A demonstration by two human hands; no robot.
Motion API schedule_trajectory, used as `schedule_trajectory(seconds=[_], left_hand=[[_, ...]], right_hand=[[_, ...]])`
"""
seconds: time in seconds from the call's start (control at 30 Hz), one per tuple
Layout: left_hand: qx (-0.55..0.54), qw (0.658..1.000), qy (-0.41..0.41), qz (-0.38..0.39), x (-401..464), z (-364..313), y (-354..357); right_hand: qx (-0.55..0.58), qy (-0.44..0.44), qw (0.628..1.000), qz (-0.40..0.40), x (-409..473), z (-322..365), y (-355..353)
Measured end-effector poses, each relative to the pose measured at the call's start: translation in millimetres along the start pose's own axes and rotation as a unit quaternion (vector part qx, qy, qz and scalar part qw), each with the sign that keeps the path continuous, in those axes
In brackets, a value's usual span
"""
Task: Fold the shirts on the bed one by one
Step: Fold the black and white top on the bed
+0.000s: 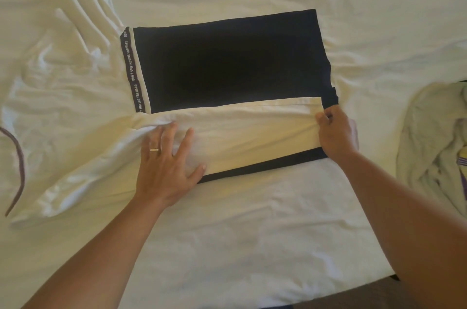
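A black-and-white shirt (227,61) lies flat on the bed, its black lower body toward the right. A dark band with white lettering (132,68) crosses it at the left. A white strip of the shirt (252,131) is folded over the near side of the black part. My left hand (168,164) lies flat on that white strip with fingers spread. My right hand (336,131) pinches the strip's right end at the shirt's edge. The shirt's white upper part (75,111) spreads wrinkled to the left.
The bed is covered with a white sheet (252,233). A crumpled white garment with purple and yellow trim (434,147) lies at the right edge. A dark neckline edge (19,169) shows at far left. The bed's near edge (353,288) runs along the bottom right.
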State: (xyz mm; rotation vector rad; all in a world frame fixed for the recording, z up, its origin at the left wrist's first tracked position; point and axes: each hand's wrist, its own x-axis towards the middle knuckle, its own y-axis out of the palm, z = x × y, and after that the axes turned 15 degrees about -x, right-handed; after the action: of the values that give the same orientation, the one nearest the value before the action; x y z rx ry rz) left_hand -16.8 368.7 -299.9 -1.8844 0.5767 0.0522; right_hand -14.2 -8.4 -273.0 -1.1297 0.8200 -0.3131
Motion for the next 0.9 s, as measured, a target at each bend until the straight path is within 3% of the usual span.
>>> schedule_trajectory(seconds=[0.13,0.23,0.33,0.47,0.57,0.77,0.9], left_hand=[[0.024,0.999,0.008,0.027,-0.4,6.0,8.4],[0.040,0.999,0.019,0.019,-3.7,10.5,16.0],[0.047,0.998,0.030,0.006,-4.5,13.2,22.4],[0.049,0.998,0.036,0.001,-4.2,15.8,25.4],[0.053,0.998,0.043,0.004,-4.8,17.3,24.7],[0.029,0.997,0.070,0.019,-14.6,32.2,8.1],[0.038,0.990,0.075,-0.116,-40.7,54.6,-16.3]], right_hand=[[-0.043,0.005,0.999,-0.007,1.0,-2.5,2.9],[-0.128,-0.014,0.990,-0.065,-1.3,4.1,4.4],[-0.179,-0.123,0.965,-0.145,-15.5,17.3,15.7],[-0.281,-0.294,0.913,-0.029,-32.3,28.1,42.0],[-0.318,-0.284,0.905,0.012,-21.1,14.5,45.8],[-0.346,-0.266,0.899,0.021,-21.2,26.8,35.9],[-0.284,-0.299,0.911,-0.033,-44.1,84.3,37.0]])
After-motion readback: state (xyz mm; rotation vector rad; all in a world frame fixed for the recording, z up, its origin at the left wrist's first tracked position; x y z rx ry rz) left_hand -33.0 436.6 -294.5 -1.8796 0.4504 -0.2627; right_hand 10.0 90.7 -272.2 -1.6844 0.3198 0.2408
